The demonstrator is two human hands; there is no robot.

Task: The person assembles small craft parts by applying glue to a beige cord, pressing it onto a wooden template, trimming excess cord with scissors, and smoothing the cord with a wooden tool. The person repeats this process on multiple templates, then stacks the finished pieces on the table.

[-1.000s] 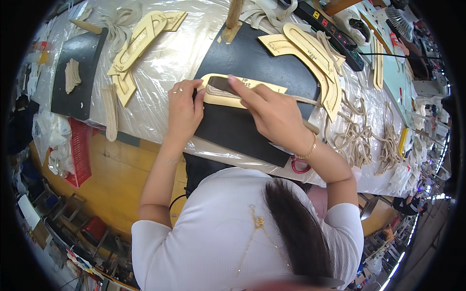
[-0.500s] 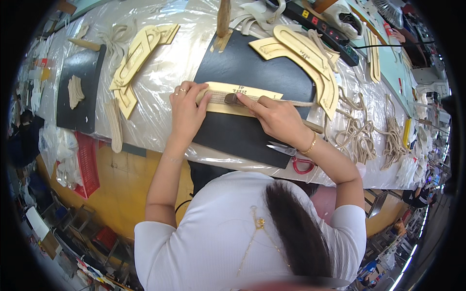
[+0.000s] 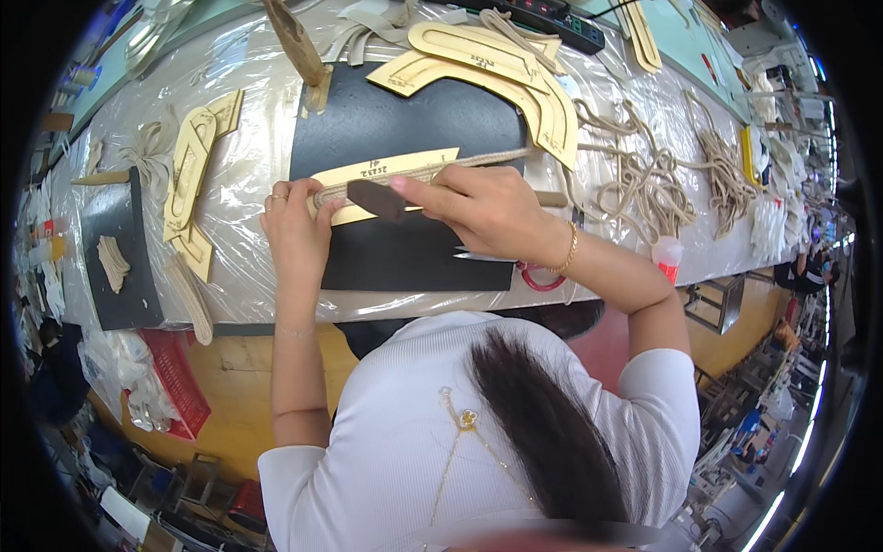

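Observation:
My right hand (image 3: 487,207) is closed round a hammer, index finger stretched along toward its dark head (image 3: 375,198). The light handle (image 3: 552,198) sticks out to the right of that hand. Blurred by motion, the head is over a flat yellow template (image 3: 405,164). Beige cord (image 3: 478,160) runs along this template in rows, its tail leading off to the right. At the template's left end, my left hand (image 3: 299,216) presses and pinches the cord with thumb and fingers. Beneath lies a black mat (image 3: 405,262); scissors with red handles (image 3: 540,278) rest at its front right.
More yellow templates (image 3: 487,74) lie behind, others (image 3: 189,175) at left. Loose cord (image 3: 644,184) tangles at right. A wooden post (image 3: 299,46) stands at the mat's back edge. A smaller black mat (image 3: 120,244) holds a beige cord piece. A red basket (image 3: 179,382) is below the table edge.
The view has shifted, so the table things sit differently in it. The hammer head has come up and nearer to me off the cord. My left hand still presses the cord's left end.

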